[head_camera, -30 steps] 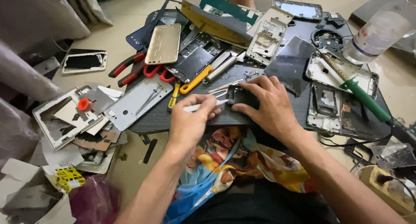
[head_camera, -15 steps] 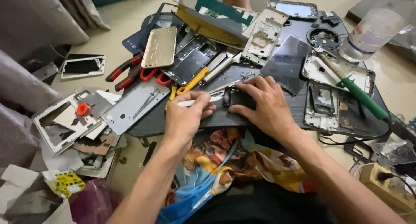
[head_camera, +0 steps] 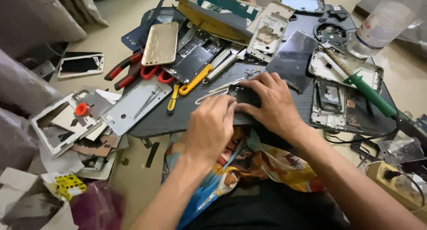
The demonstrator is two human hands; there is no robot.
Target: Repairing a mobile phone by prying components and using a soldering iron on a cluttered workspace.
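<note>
My right hand (head_camera: 272, 106) lies over a small dark phone part (head_camera: 246, 95) on the black work board (head_camera: 178, 116), with its fingers pressing down on it. From the left, my left hand (head_camera: 211, 128) meets the same part, its fingers curled and pinching the near edge. Thin silver tweezers (head_camera: 217, 90) lie on the board just beyond my left fingertips. Most of the dark part is hidden under both hands. The board rests on my lap over a colourful cloth (head_camera: 249, 163).
Phone shells and tools crowd the board: a gold back cover (head_camera: 160, 43), red-handled pliers (head_camera: 129, 69), a yellow-handled tool (head_camera: 194, 80), a green-handled tool (head_camera: 369, 94). A plastic bottle (head_camera: 383, 23) stands far right, a power strip (head_camera: 396, 179) near right, and white frames (head_camera: 66, 121) lie left.
My left hand has moved right and closed in on the dark part next to my right hand. The right hand has stayed on the part.
</note>
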